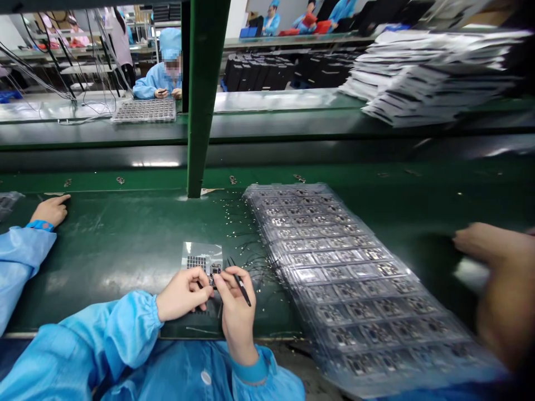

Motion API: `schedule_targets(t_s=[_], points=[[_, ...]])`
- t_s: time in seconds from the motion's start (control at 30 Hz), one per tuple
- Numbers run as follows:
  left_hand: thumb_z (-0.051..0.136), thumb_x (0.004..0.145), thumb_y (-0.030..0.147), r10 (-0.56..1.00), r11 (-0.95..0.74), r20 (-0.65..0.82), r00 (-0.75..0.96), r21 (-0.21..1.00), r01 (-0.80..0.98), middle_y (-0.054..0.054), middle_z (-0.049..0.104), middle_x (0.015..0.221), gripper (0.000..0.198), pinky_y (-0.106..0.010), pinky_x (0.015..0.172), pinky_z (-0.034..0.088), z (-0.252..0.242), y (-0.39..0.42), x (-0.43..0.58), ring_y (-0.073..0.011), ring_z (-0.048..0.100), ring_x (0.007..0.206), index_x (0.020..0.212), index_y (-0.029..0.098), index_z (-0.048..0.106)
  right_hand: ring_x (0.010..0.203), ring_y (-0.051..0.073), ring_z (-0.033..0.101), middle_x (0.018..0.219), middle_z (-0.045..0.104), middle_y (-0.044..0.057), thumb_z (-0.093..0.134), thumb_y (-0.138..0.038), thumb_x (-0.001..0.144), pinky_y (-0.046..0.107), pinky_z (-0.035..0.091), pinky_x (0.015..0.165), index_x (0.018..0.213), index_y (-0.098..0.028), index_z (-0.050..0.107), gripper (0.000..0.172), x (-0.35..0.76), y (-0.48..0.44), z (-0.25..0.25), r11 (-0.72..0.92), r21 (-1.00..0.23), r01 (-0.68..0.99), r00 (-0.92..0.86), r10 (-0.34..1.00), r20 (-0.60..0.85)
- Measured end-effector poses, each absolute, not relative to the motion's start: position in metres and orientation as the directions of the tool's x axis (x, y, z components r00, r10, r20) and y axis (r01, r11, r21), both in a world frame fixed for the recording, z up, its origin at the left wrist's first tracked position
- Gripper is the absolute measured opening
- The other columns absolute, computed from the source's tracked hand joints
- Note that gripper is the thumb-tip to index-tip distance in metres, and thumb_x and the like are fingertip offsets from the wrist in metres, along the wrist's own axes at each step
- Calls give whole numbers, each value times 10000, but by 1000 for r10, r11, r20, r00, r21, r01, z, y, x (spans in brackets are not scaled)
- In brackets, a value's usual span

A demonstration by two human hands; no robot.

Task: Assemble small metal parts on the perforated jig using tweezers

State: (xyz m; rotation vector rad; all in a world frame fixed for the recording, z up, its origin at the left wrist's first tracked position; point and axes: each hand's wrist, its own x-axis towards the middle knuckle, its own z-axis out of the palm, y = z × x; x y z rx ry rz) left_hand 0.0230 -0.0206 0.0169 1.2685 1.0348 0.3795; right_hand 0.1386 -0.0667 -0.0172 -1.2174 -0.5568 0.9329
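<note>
My left hand [184, 292] is closed, its fingertips pinching the edge of a small dark circuit board [215, 273]. My right hand [239, 314] meets it from the other side, thumb and fingertips at the board, with black tweezers [241, 283] held slanting across the fingers. Beneath the hands lies a clear sheet [213, 250] bearing rows of small black stickers [196, 261]. Just right of my right hand, thin black wires with bright ends [251, 262] are strewn on the green bench. The fingers partly cover the board.
A stack of clear plastic trays [334, 267] with boards in its pockets runs along the right. A green post [203, 100] rises ahead. A co-worker's hand [50, 210] is at left; another person's blurred arm [497, 267] is at right. Small parts [233, 180] lie on the far strip.
</note>
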Motion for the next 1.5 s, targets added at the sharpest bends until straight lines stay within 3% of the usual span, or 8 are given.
schedule_targets(t_s=[0.07, 0.17, 0.3, 0.53, 1.1, 1.5], points=[[586, 752, 302, 774, 236, -376, 510, 918, 317, 34, 560, 559, 136, -203, 462, 407, 21, -17, 20, -120, 546, 502, 783, 188, 521, 695, 137, 631, 739, 628, -12, 734, -303, 682, 238, 501, 639, 878, -204, 519, 308, 140, -68, -16, 47, -960, -276, 535, 837, -113], [575, 769, 299, 865, 67, -220, 451, 942, 330, 3, 584, 696, 146, -206, 537, 421, 25, -10, 16, -115, 543, 608, 853, 181, 583, 692, 139, 629, 733, 624, -19, 720, -299, 697, 238, 497, 642, 877, -206, 516, 288, 140, -73, -13, -24, -975, -220, 472, 872, -128], [591, 767, 286, 845, -99, -114, 523, 927, 362, -32, 606, 810, 155, -214, 599, 423, 22, -2, 13, -124, 536, 673, 840, 186, 684, 671, 132, 623, 737, 635, -21, 688, -271, 736, 236, 488, 651, 886, -200, 533, 227, 136, -78, -7, -75, -991, -112, 326, 939, -107], [621, 752, 306, 837, 33, -215, 503, 938, 345, -34, 718, 794, 166, -244, 667, 477, 17, 5, 9, -170, 635, 727, 786, 186, 730, 654, 132, 625, 730, 656, -16, 701, -277, 724, 240, 492, 633, 873, -203, 513, 252, 134, -79, -8, -113, -982, -151, 323, 933, -158], [632, 787, 273, 837, -110, -133, 530, 909, 403, 8, 681, 638, 101, -211, 582, 480, 25, 4, 5, -137, 642, 572, 781, 197, 698, 612, 110, 600, 710, 638, -28, 685, -259, 739, 218, 482, 605, 886, -202, 506, 238, 135, -79, -7, -116, -983, -144, 325, 933, -158], [580, 847, 274, 785, -202, -72, 615, 909, 365, 8, 672, 665, 148, -185, 611, 491, 24, 5, 2, -113, 652, 599, 832, 148, 657, 594, 126, 611, 682, 622, -40, 691, -258, 738, 237, 494, 577, 883, -223, 491, 250, 136, -78, -7, -108, -975, -194, 308, 937, -165]])
